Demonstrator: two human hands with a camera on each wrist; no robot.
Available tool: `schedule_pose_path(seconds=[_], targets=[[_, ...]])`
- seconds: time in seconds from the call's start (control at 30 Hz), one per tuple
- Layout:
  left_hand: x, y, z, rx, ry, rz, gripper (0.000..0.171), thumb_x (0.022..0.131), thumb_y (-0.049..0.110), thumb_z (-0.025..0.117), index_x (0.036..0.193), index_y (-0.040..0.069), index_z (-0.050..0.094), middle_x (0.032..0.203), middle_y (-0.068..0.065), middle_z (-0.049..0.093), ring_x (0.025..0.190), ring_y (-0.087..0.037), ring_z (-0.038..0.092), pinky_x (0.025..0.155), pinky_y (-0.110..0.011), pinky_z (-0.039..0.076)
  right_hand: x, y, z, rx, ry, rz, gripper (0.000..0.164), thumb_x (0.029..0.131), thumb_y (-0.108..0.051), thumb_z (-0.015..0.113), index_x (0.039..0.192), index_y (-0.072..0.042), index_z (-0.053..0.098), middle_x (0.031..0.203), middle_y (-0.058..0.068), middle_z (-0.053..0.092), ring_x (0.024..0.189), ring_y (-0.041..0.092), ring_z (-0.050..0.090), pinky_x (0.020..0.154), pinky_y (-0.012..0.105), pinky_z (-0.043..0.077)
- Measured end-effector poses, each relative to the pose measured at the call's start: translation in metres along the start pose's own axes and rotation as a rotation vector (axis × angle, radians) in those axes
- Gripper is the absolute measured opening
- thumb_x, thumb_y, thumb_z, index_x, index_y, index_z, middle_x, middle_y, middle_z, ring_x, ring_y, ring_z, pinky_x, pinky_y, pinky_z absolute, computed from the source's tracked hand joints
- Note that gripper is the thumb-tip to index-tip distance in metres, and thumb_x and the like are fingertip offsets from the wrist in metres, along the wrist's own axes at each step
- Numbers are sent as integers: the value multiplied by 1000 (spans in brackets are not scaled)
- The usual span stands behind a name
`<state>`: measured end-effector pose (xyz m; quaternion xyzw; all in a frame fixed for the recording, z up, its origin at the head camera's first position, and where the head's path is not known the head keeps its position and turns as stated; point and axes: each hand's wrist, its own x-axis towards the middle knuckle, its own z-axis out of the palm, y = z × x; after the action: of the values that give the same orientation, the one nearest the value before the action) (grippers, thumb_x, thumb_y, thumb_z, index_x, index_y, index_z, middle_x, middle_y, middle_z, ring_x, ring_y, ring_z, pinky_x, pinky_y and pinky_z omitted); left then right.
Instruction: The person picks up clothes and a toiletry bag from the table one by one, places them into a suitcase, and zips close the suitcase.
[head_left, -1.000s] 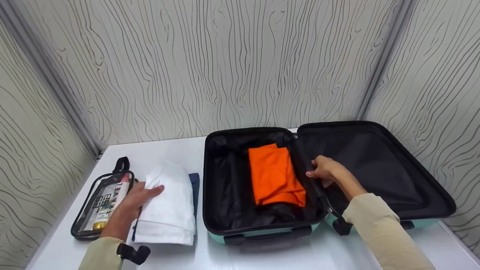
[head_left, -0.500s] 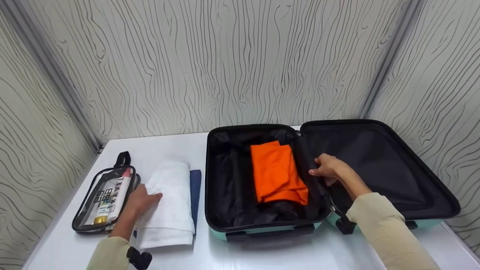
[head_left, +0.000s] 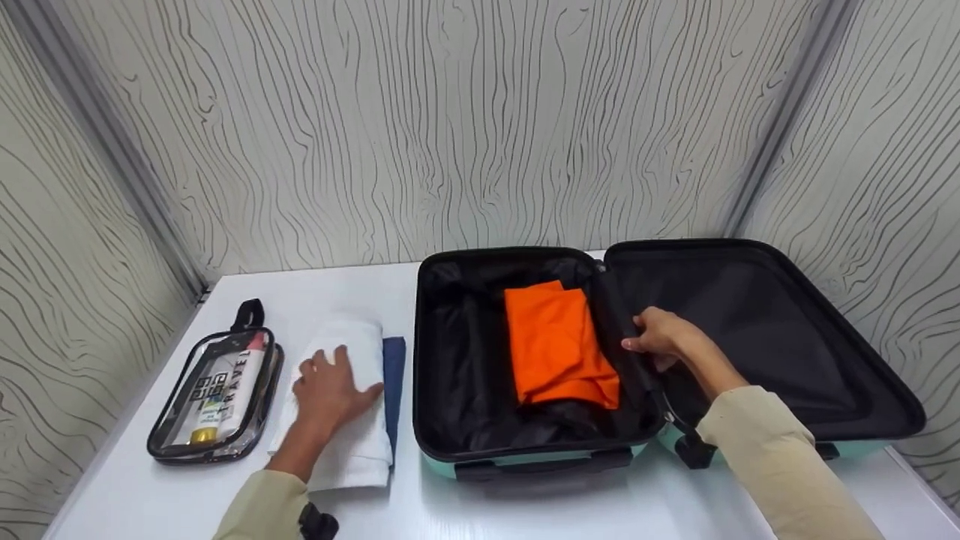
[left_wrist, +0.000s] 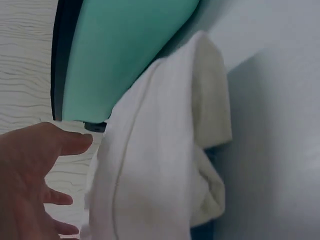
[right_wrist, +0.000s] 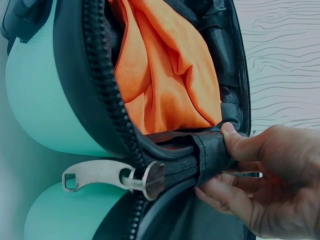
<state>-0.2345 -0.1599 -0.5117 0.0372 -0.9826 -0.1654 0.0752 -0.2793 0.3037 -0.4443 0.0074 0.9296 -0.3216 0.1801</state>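
Observation:
My left hand (head_left: pixel 330 390) is over a folded white cloth (head_left: pixel 356 457), fingers spread and thumb toward its right side. The left wrist view shows the fingers apart above the white cloth (left_wrist: pixel 145 150). Under the cloth, a folded dark blue cloth (head_left: pixel 395 375) sticks out at the right. My right hand (head_left: pixel 662 337) pinches the black fabric strip (right_wrist: pixel 212 155) along the hinge of the opened suitcase (head_left: pixel 454 360), thumb on one side and fingers on the other. A folded orange garment (head_left: pixel 559 349) lies in the suitcase's left half.
At the left lies a clear zip pouch (head_left: pixel 214 397) with a black strap, holding a white tube and a gold-capped item. The suitcase's right half (head_left: pixel 750 337) lies spread at the right. A metal zipper pull (right_wrist: pixel 95 175) hangs near the hinge. Patterned walls (head_left: pixel 480 135) enclose the table.
My left hand has moved from the white cloth's left edge, beside the pouch, rightward to over its middle. My right hand stays at the hinge strip. The head view has shifted slightly.

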Motion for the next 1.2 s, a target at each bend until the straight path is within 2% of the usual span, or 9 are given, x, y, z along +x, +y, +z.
schedule_pose_path(seconds=[0.23,0.37,0.47,0.63,0.8,0.9,1.0,1.07,1.2], targets=[[-6,15,19,1,-148,-40,88,75,36,70,141,-4,27,142,-42,15,129,-62,9,98,-72,21,-1,2,-1,-9,-11,-18,25,91,-17,60,102,5,56,85,13,54,66,20,63,60,39,57],[-12,15,17,-30,-177,-23,89,71,24,73,142,-3,25,143,-42,12,130,-62,7,99,-71,19,-1,3,-1,-13,-19,-16,29,92,-17,59,109,6,55,89,15,56,67,20,63,60,38,57],[-27,17,17,3,-178,20,93,65,18,75,142,-1,26,144,-40,13,129,-63,8,99,-73,16,-1,3,-2,-19,-26,-16,29,92,-18,58,109,6,55,91,16,56,67,19,63,61,38,57],[-59,21,29,137,-59,98,91,60,9,77,141,4,34,143,-36,23,128,-61,17,94,-76,18,-1,3,-2,-8,-31,-25,27,92,-19,58,107,4,56,89,14,56,66,18,62,60,37,57],[-79,18,36,191,22,94,86,62,7,77,139,5,38,142,-33,30,129,-59,19,88,-79,19,0,4,-1,10,-37,-27,28,93,-18,57,108,5,56,87,12,56,65,17,62,61,36,57],[-85,12,31,201,77,130,77,62,8,78,132,1,45,135,-30,42,124,-57,32,82,-75,30,0,4,-1,1,-33,-26,26,92,-19,58,105,4,56,85,12,56,65,17,63,61,36,57],[-86,6,20,194,201,228,53,66,0,73,116,0,53,113,-23,59,101,-45,55,69,-60,47,1,5,-2,-12,-27,-26,26,92,-19,59,102,4,56,84,12,54,66,18,63,62,37,57],[-87,1,11,164,261,269,44,67,-1,72,107,2,54,100,-18,63,85,-38,60,56,-51,49,1,6,-2,-13,-26,-23,26,92,-19,58,103,5,55,85,12,53,67,19,63,62,38,57],[-90,-11,-1,106,282,227,41,69,10,74,104,5,53,90,-13,64,76,-33,61,48,-49,47,2,5,-2,-6,-31,-28,30,92,-19,58,107,6,54,86,13,52,67,19,63,63,38,57]])
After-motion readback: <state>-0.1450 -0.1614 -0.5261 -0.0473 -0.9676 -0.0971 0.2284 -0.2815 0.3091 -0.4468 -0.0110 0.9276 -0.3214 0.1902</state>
